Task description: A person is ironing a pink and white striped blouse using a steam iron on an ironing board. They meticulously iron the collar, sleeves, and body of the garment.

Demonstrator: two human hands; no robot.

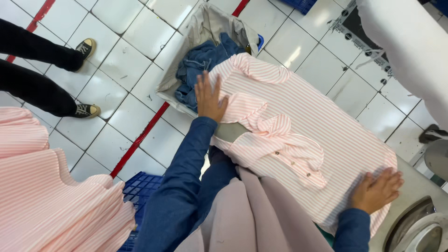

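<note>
We are smoothing a pink-and-white striped shirt [298, 121] over a padded ironing board [229, 132], and the job is looking partly done: the body is lying mostly flat, while the buttoned front and collar are bunching in folds at the middle. Our right hand [377, 190] is pressing flat near the hem, fingers together. Our left hand [208, 99] is reaching forward, arm extended, fingers spread on the shoulder end. Beyond, denim [198, 67] is filling a lined laundry bin [205, 21] on the tiled floor [126, 60].
</note>
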